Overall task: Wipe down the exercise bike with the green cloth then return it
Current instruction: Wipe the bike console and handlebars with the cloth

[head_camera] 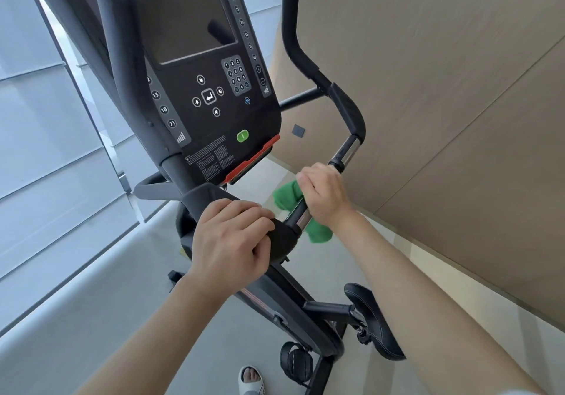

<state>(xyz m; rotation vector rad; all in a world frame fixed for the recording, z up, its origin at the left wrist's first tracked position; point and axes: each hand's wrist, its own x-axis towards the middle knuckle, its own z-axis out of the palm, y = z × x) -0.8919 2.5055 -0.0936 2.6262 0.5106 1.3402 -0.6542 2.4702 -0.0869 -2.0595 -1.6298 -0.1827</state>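
- Window panels fill the left edge of the frame. No task item lies there.
- Exercise bike: the console occupies the upper centre, with the dark screen above and the keypad and green button below. The left upright handlebar crosses in front of the console at upper left.
- Left hand, centre of the frame: fingers curled over the black padded junction where the handlebar meets the console post. It grips the bike frame and holds no cloth. Its function appears to be bracing.
- Chrome handlebar section, right of centre: the long axis runs diagonally, from the padded junction at lower left up to the black grip at upper right.
- Green cloth: wrapped around the lower part of this bar, just right of the left hand. Portions show above and below the bar, on either side of the right hand.
- Right hand: fingers closed around the bar with the cloth pinched beneath the palm. This hand is on the cloth; the left hand is just beside it but apart from it.
- Judgement: the wipe is in progress on the right handlebar. The next stroke should follow the bar axis, up and right toward the black grip.
- Saddle and pedal, lower right: whether they have been wiped cannot be told.
- Beige wall: fills the right side of the frame.
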